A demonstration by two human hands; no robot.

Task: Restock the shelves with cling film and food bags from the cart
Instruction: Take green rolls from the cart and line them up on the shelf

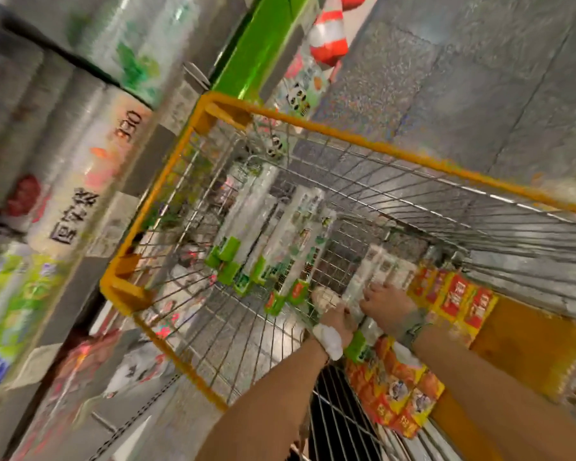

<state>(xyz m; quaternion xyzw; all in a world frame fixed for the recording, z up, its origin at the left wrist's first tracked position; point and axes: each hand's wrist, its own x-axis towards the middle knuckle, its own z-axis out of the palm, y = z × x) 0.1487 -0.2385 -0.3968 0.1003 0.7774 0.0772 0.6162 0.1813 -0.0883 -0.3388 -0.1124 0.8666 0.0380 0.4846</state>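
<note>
The wire cart [346, 133] with an orange rim fills the middle of the blurred, tilted view. Several cling film rolls [260, 211] with green ends lie along its floor. Red and yellow boxes [453, 297] are stacked at its near right side. Both my arms reach down into the cart. My left hand [335, 316], with white wrapping at the wrist and fingers, and my right hand [384, 302] grip one clear roll [358, 344] with a green end from either side. The roll's middle is hidden between my hands.
Shelves [90, 261] on the left hold large rolls of bags [77, 194] and green packs [10, 304]. A green post [263, 44] and a red and white traffic cone [330, 34] stand beyond the cart. Grey floor [479, 78] lies to the right.
</note>
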